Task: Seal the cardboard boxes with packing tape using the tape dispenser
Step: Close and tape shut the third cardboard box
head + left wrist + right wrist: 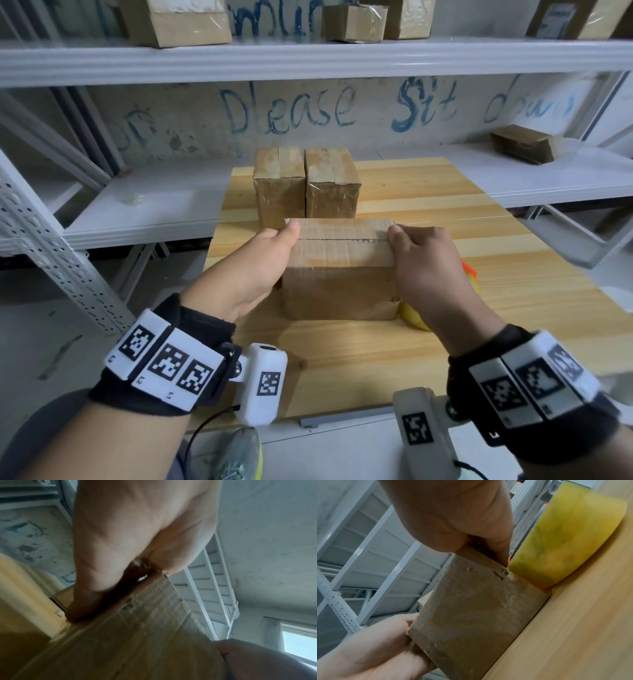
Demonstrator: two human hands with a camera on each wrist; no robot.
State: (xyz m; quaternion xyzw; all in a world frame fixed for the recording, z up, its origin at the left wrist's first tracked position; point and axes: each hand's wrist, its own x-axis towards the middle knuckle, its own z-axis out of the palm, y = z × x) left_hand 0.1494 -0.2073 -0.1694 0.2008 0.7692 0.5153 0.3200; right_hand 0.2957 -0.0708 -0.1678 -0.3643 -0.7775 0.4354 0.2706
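Observation:
A brown cardboard box (339,274) stands on the wooden table (479,240), its top flaps closed along a centre seam. My left hand (284,240) grips its left end, thumb on the top edge. My right hand (399,240) grips the right end, fingers curled over the top corner. The tape dispenser's yellow roll (414,317) lies right beside the box, mostly hidden behind my right wrist. In the right wrist view the yellow roll (570,540) touches the box (471,608) at its corner. The left wrist view shows the box (137,635) under my left hand (128,534).
Two taped boxes (279,192) (332,192) stand side by side just behind the held box. White metal shelving (308,58) with more boxes surrounds the table. A flattened box (524,144) lies on the right shelf.

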